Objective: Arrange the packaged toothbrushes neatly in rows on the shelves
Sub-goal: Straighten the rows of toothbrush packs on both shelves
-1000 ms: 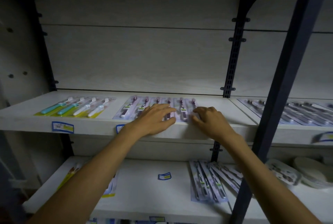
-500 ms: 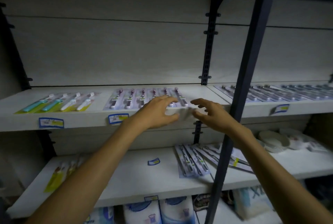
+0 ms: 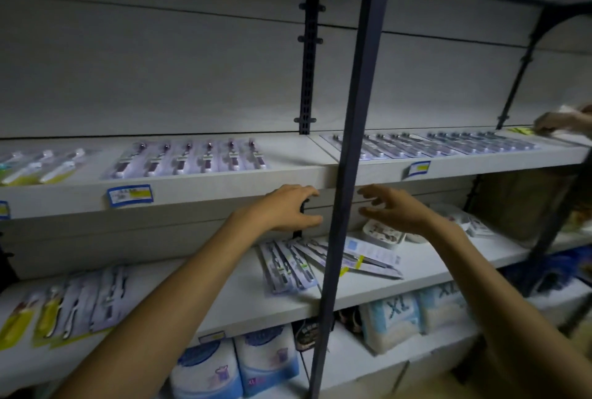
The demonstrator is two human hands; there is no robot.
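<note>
A neat row of purple-packaged toothbrushes (image 3: pixel 189 158) lies on the upper shelf (image 3: pixel 224 179), with teal and white ones (image 3: pixel 38 164) to its left. A long row of dark packaged toothbrushes (image 3: pixel 448 143) fills the upper shelf to the right. On the lower shelf (image 3: pixel 224 299) an untidy fan of packaged toothbrushes (image 3: pixel 288 265) lies below my hands. My left hand (image 3: pixel 283 208) and my right hand (image 3: pixel 394 209) hover empty in front of the shelf edge, fingers loosely spread, above that pile. More packs (image 3: pixel 73 305) lie at the lower shelf's left.
A dark metal upright (image 3: pixel 349 174) runs down between my two hands. White oval containers (image 3: pixel 384 233) sit on the lower shelf at right. Bagged XL goods (image 3: pixel 394 318) fill the bottom shelf. Another person's hand (image 3: pixel 557 121) reaches onto the upper shelf at far right.
Both hands have left the purple toothbrush row and dropped below the upper shelf's edge. The view has swung right, so the rows now sit farther left.
</note>
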